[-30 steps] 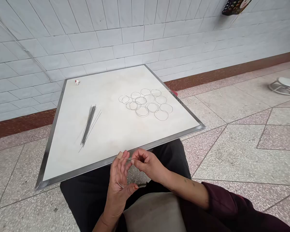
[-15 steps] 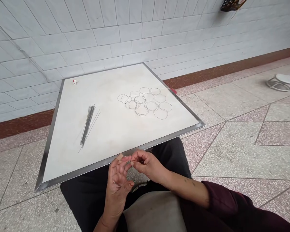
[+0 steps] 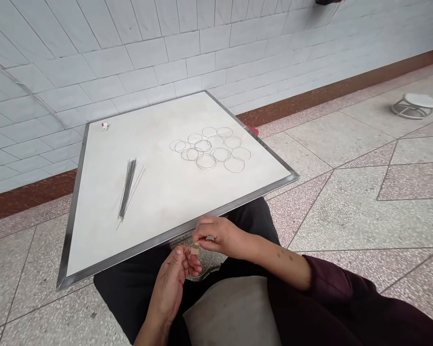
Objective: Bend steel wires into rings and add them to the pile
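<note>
Hands are both on one thin wire loop (image 3: 210, 265), just off the near edge of the worktop (image 3: 162, 192); left hand (image 3: 173, 274) looks to be pinching it between thumb and fingers, tan bandage (image 3: 195, 250) on one finger; right hand (image 3: 222, 236) has it nipped too, close beside the left; up on the worktop, a bundle of straight wires (image 3: 127, 190) lies to the left, overlapping wire rings (image 3: 211, 147) to the right; little white-and-red thing (image 3: 105, 127) sits near the far left corner; white stool (image 3: 420, 101) way off to the right.
</note>
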Motion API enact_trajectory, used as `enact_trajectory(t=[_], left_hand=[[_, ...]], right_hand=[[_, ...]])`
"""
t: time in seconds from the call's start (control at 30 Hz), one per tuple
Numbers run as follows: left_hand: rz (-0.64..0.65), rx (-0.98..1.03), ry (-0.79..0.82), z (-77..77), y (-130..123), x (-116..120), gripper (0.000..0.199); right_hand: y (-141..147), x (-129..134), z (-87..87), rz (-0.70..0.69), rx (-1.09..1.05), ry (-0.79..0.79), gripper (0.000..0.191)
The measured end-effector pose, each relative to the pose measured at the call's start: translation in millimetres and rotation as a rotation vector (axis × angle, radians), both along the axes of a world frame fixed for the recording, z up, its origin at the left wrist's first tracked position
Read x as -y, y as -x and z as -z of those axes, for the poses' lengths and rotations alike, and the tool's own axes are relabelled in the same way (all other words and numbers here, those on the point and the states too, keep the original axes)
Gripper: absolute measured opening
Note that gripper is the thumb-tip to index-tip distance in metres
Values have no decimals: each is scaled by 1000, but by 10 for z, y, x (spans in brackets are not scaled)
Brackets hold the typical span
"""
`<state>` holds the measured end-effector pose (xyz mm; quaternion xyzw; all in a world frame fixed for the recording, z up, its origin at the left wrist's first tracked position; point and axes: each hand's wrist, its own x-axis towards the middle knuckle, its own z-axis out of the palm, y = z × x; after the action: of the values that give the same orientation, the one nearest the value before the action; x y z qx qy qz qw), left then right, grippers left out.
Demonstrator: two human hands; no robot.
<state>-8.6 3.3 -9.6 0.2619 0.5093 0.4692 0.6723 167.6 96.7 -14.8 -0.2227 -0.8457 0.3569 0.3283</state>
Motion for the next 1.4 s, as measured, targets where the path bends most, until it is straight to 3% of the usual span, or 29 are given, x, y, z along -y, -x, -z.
enact_trajectory(t=[0.13, 0.27, 0.6, 0.73, 0.87, 1.07, 1.23, 1.3, 1.4], left_hand=[[81, -45, 8, -13, 9, 17, 31], [170, -94, -30, -38, -4, 13, 32], [233, -158, -46, -12, -10, 35, 27], [132, -55, -41, -14, -39, 27, 23], [65, 44, -36, 0, -75, 17, 22], [35, 200, 43, -6, -102, 13, 15], [-67, 303, 93, 2, -109, -6, 11], [-173, 334, 93, 12, -106, -22, 11], [-299, 371, 62, 19, -99, -45, 15]], right_hand=[[-44, -70, -102, -154, 131, -281, 13], [-57, -67, -169, -191, 126, -351, 16], [-149, -6, -218, -280, 114, -168, 17], [-120, -16, -193, -238, 57, -123, 21], [-86, -61, -127, -113, 18, -194, 19], [-49, -76, -112, -138, 1, -216, 18], [-45, -73, -96, -75, -53, -94, 16], [-62, -61, -64, -49, -74, 23, 44], [-59, -15, 29, -65, -80, 121, 112]])
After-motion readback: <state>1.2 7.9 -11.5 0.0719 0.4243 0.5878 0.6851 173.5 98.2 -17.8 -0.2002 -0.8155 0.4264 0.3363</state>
